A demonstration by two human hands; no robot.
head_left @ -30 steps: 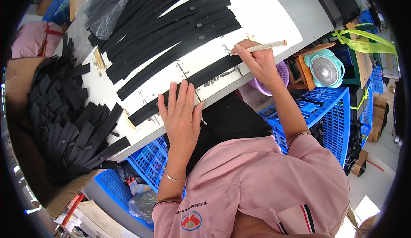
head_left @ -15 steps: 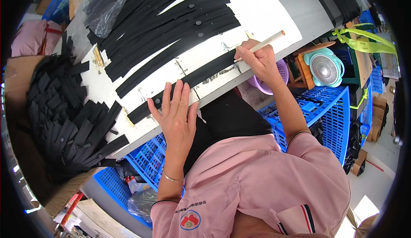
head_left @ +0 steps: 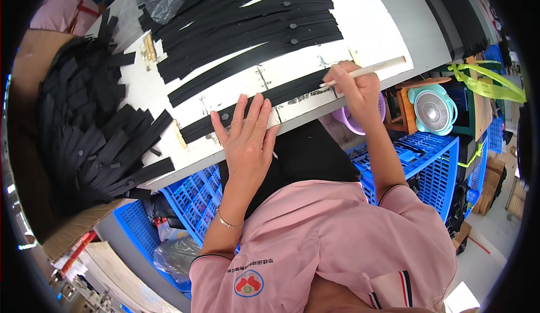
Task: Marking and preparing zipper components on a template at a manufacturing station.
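— What's changed? 
— From the head view, my right hand [head_left: 360,91] has slid its pale stick [head_left: 365,71] further along the black strap [head_left: 264,102] lying at the near edge of the white table [head_left: 382,29]; the left hand has hardly shifted.
— The hands now? 
— My left hand [head_left: 247,138] is flat, fingers spread, pressing that strap down. The right is clamped on the one stick.
— How many straps? 
— One under my hands; roughly eight laid behind, though they overlap, so I can't count surely. One teal fan [head_left: 432,109] stands right.
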